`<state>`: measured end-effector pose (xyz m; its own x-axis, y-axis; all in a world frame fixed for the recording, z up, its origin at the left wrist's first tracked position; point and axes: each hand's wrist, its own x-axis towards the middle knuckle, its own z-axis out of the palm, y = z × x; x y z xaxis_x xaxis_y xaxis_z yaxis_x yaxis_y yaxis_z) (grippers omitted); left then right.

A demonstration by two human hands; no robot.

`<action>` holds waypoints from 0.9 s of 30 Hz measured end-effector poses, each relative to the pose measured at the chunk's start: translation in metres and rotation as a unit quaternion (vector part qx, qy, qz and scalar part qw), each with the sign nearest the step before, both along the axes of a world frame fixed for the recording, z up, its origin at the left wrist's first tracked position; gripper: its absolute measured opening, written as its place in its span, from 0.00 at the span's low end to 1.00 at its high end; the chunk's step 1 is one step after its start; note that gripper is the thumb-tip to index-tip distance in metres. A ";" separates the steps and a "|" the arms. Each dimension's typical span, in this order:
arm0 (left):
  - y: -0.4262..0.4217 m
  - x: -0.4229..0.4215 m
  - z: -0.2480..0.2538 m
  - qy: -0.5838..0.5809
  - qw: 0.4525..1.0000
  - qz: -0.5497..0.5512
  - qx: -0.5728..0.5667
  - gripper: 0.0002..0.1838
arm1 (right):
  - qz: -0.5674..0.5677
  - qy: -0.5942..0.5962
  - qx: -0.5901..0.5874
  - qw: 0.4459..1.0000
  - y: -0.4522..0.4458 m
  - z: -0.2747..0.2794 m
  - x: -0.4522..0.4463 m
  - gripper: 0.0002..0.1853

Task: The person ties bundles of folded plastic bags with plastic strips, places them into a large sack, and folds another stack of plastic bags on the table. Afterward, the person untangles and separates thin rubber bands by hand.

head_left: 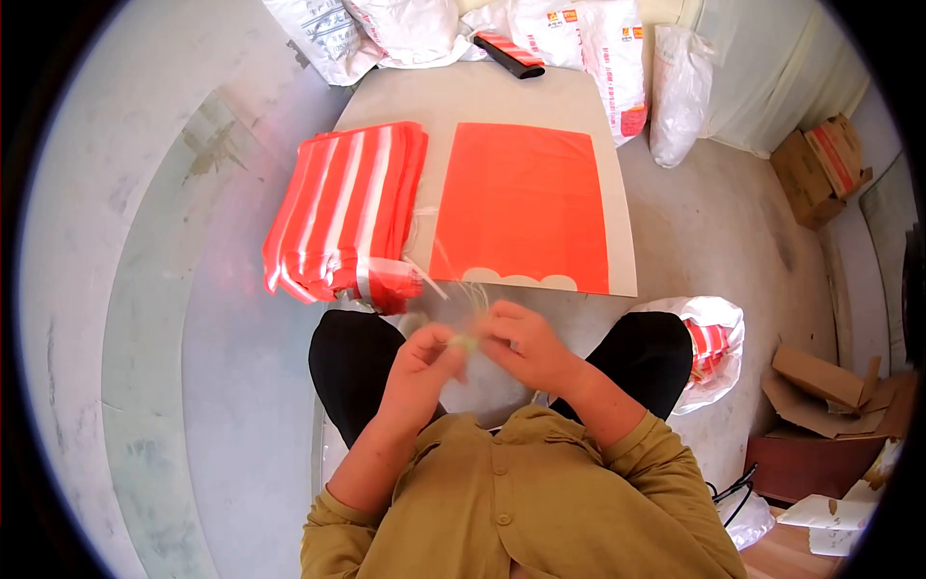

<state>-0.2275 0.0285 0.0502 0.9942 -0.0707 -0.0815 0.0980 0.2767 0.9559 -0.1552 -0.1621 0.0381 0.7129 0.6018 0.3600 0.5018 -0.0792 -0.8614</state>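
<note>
Both hands are raised close together above my lap, just off the table's near edge. My left hand (424,365) is closed in a pinch on a small pale green thing (464,343), blurred by motion. Beside it, my right hand (526,343) has its fingers pressed together; thin pale strings (475,294) rise from its fingertips. On the table (434,96), a stack of red and white striped bags (342,207) lies at the left. A flat red sheet (526,207) with a scalloped near edge lies to its right.
White sacks (415,29) stand behind the table, where a striped roll with a black end (511,55) rests. At the right are cardboard boxes (820,169), an open carton (830,391) and a white bag (723,333) holding striped material beside my knee.
</note>
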 end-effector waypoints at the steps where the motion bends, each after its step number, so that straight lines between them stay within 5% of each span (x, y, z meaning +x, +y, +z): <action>1: 0.001 0.001 -0.002 0.004 1.000 0.002 -0.027 0.03 | 0.000 -0.016 -0.002 1.000 0.000 -0.004 0.000 0.08; 5: 0.006 0.003 -0.009 0.017 0.994 0.016 -0.107 0.03 | -0.027 0.092 0.059 0.994 0.000 0.002 -0.006 0.02; 9: 0.010 0.004 -0.013 0.026 0.991 0.017 -0.129 0.03 | -0.009 0.143 0.122 0.982 -0.006 0.005 0.000 0.09; 16: 0.000 0.003 -0.009 0.028 1.000 -0.001 0.013 0.04 | 0.124 0.419 0.189 0.880 -0.007 0.003 -0.002 0.11; 23: 0.002 0.000 -0.004 0.011 1.000 -0.009 -0.010 0.05 | 0.009 0.141 0.069 0.988 -0.003 0.006 0.002 0.09; 27: 0.006 0.002 -0.010 0.011 0.999 0.012 -0.043 0.05 | -0.021 0.064 -0.009 0.998 -0.009 0.010 0.002 0.04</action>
